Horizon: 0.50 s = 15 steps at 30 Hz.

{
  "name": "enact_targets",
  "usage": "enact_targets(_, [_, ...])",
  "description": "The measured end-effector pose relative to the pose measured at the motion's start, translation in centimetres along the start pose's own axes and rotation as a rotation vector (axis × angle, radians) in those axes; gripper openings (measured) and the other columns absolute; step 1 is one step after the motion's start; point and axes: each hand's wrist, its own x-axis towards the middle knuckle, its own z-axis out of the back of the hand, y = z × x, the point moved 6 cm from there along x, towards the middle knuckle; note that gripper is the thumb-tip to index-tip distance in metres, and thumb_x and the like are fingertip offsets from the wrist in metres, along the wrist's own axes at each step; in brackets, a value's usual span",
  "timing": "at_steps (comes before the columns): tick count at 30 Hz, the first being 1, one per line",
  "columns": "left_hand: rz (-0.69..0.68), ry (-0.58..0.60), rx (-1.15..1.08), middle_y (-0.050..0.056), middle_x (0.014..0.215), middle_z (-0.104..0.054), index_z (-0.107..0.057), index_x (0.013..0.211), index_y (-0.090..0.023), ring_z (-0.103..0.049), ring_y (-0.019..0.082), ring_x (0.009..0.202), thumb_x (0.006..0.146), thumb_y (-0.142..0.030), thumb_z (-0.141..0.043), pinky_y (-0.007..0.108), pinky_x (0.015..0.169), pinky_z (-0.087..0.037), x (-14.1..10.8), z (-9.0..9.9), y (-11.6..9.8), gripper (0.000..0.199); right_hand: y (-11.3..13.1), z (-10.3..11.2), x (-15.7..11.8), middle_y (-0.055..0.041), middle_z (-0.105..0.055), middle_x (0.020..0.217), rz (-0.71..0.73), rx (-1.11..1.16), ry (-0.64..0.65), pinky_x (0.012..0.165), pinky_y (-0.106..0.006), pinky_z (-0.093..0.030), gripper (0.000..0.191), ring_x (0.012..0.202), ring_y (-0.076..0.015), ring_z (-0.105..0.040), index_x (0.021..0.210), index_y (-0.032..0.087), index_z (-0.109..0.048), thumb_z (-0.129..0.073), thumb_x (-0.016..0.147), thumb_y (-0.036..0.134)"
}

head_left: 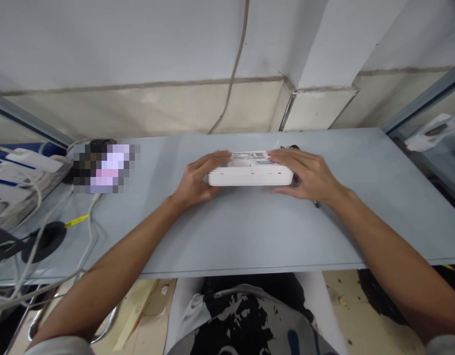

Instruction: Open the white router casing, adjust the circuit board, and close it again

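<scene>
Left hand [196, 178] and right hand [305, 173], fingers spread, clasp opposite ends of a white box [250, 175] at mid-desk [249, 231]. Box appears whole, labelled top showing; nothing seen detached or opened.

A white device [250, 175] sits on the table [227, 231] between the left hand [195, 180] and right hand [304, 172]. Left of it lies a blurred object [103, 167], then cables [38, 246] farther left. A wall [138, 44] stands behind the table.
</scene>
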Motion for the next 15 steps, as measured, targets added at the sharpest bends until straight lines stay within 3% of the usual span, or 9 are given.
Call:
enact_targets(2, [0.003, -0.003, -0.005, 0.013, 0.138, -0.074, -0.071, 0.129, -0.022, -0.069, 0.030, 0.133, 0.090, -0.036, -0.079, 0.050, 0.118, -0.055, 0.1, 0.0, 0.1, 0.042, -0.2, -0.2, -0.1, -0.0066, -0.069, 0.147, 0.003, -0.042, 0.004, 0.118, -0.056, -0.052, 0.050, 0.139, -0.0303, -0.065, 0.139, 0.027, -0.066, -0.073, 0.093, 0.044])
enact_targets(5, [-0.066, 0.005, 0.043, 0.013, 0.137, -0.074, -0.069, 0.132, -0.022, -0.069, 0.029, 0.134, 0.091, -0.031, -0.076, 0.049, 0.118, -0.055, 0.1, 0.0, -0.2, 0.042, -0.3, -0.5, -0.1, -0.0060, -0.069, 0.146, 0.032, -0.074, -0.016, 0.113, -0.056, -0.056, 0.048, 0.136, -0.0307, -0.066, 0.141, 0.027, -0.066, -0.070, 0.093, 0.034])
enact_targets(9, [-0.115, -0.013, 0.139, 0.012, 0.137, -0.075, -0.065, 0.136, -0.021, -0.069, 0.027, 0.133, 0.095, -0.025, -0.069, 0.045, 0.117, -0.057, 0.0, 0.1, -0.5, 0.042, 0.0, -0.1, 0.0, -0.0078, -0.074, 0.139, 0.051, -0.026, -0.187, 0.111, -0.052, -0.059, 0.048, 0.131, -0.0297, -0.069, 0.141, 0.026, -0.068, -0.070, 0.093, 0.029])
enact_targets(12, [-0.109, -0.071, 0.189, 0.012, 0.140, -0.073, -0.060, 0.143, -0.023, -0.067, 0.028, 0.136, 0.100, -0.028, -0.064, 0.049, 0.118, -0.056, -0.2, 0.7, -0.6, 0.043, -1.6, 0.4, -0.2, -0.0098, -0.075, 0.132, -0.248, 0.163, -0.345, 0.098, -0.051, -0.064, 0.054, 0.112, -0.0292, -0.074, 0.142, 0.026, -0.067, -0.070, 0.089, 0.032])
enact_targets(15, [-0.200, -0.090, 0.192, 0.013, 0.147, -0.068, -0.054, 0.150, -0.026, -0.057, 0.032, 0.146, 0.106, -0.041, -0.059, 0.061, 0.124, -0.047, -0.4, 1.0, -1.5, 0.046, -3.2, -1.2, -0.7, -0.0101, -0.078, 0.108, -0.656, 0.711, -0.328, 0.074, -0.045, -0.067, 0.045, 0.084, -0.0251, -0.075, 0.128, 0.021, -0.072, -0.062, 0.092, 0.047])
